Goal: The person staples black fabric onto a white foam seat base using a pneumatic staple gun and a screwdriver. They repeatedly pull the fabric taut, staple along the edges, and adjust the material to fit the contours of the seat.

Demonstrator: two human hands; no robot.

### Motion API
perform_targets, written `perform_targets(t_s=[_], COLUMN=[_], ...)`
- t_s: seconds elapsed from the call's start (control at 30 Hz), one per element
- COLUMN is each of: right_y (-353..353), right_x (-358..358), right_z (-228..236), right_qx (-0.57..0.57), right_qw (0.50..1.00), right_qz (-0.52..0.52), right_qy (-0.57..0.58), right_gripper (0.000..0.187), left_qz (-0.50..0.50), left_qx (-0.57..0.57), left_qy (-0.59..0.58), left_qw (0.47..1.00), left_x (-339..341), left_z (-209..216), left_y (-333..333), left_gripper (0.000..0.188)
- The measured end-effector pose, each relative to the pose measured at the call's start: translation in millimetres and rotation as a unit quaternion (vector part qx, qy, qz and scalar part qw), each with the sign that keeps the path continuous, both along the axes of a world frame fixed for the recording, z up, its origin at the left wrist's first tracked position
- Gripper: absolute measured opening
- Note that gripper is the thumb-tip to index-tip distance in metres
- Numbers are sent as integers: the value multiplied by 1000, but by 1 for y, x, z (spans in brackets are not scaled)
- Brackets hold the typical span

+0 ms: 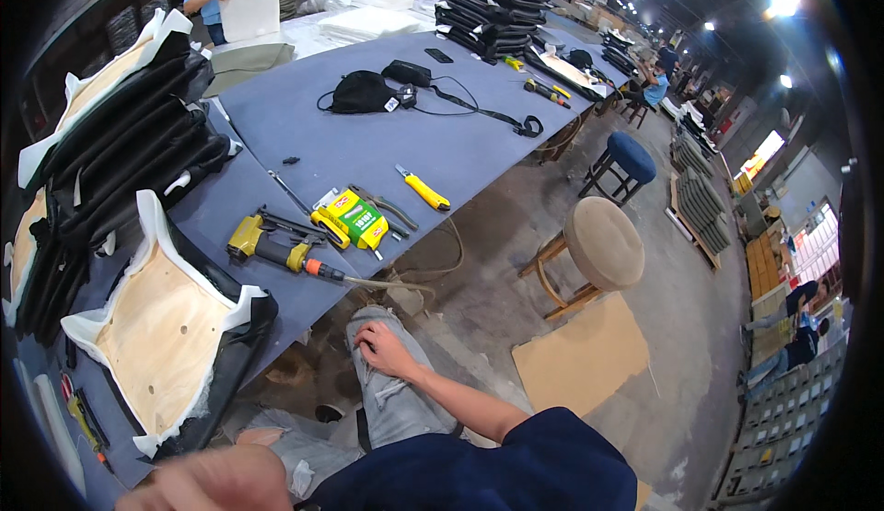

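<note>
Apparently partway, with wooden panel (pixel 164 313) on black cover (pixel 241 341), yet to fasten; rests loosely curled right hand (pixel 383 350) on knee (pixel 389 316); cannot tell grip of blurred left hand (pixel 216 485).

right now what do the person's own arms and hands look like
The right hand has no glove, and its forearm shows no band or cable below a short, dark navy sleeve. The left hand, blurred, seems ungloved; its sleeve cannot be made out.
</note>
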State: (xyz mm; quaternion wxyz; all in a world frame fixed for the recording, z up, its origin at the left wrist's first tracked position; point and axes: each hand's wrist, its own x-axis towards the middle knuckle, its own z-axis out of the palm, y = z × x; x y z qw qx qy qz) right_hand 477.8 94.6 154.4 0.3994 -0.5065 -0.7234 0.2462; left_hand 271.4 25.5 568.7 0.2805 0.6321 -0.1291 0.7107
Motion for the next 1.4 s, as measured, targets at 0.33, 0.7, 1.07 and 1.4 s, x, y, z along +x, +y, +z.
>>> perform_targets(t_s=[0.33, 0.7, 1.07, 1.4], right_y=[5, 24, 63, 89], right_x=[2, -29, -100, -114], right_z=[-8, 12, 38, 136], right_qx=[15, -221, -352, -490], right_qw=[1000, 955, 880, 859], right_qz=[-4, 72, 127, 129], right_qy=[3, 183, 293, 74], right_gripper=[12, 22, 39, 41], left_qz=[554, 366, 125, 107], left_qx=[-316, -380, -450, -534], left_qy=[394, 599, 491, 189], left_qw=[662, 602, 735, 817], left_x=[-115, -114, -122, -134], left_z=[-253, -222, -255, -239], left_y=[132, 125, 114, 128], left_gripper=[22, 43, 70, 50])
